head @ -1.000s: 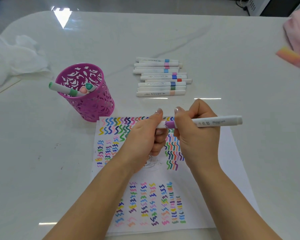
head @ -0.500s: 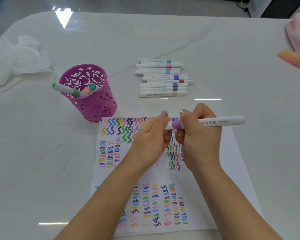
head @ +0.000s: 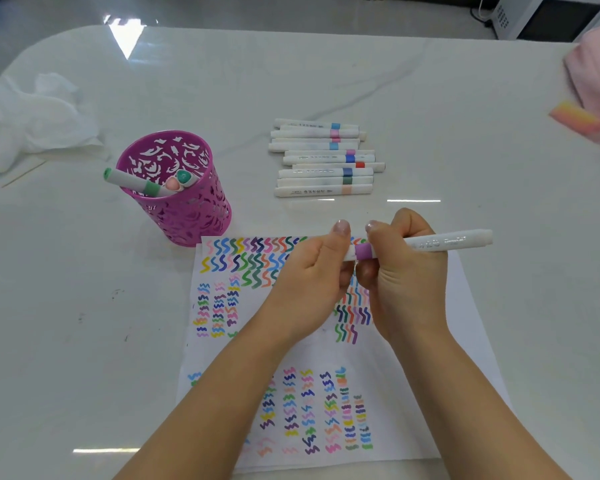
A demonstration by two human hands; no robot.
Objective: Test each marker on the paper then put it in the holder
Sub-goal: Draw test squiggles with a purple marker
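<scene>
White marble-look table (head: pixel 465 98) all around me, glossy enough to throw back the ceiling lights. Right in front of me sits my test paper (head: pixel 465 341), already packed with rows of little squiggles in pretty much every colour. Both my hands are up over the top half of it, holding one white marker with a purple band (head: pixel 363 251) sideways. My left hand (head: pixel 312 282) is curled around the left end, thumb on top, and I honestly can't tell whether that's the cap or the tip under my fingers because they cover it. My right hand (head: pixel 402 275) is wrapped tight around the barrel just right of the purple band, with the rest of the barrel sticking out past my knuckles to the right.

Off to the left, just touching the paper's top corner, is the magenta cut-out pen holder (head: pixel 187 216). It has a green-banded marker (head: pixel 132 181) leaning out over the rim, plus a teal-capped marker (head: pixel 184 175) and a peach-capped marker (head: pixel 171 183) poking up beside it. Behind my hands lies the pile of white markers (head: pixel 323 157), all flat and roughly parallel, with blue, pink, red, green and peach bands. Crumpled white tissue (head: pixel 32 116) sits far left, something pink (head: pixel 596 74) far right, and a white microwave (head: pixel 548 15) beyond the table.
</scene>
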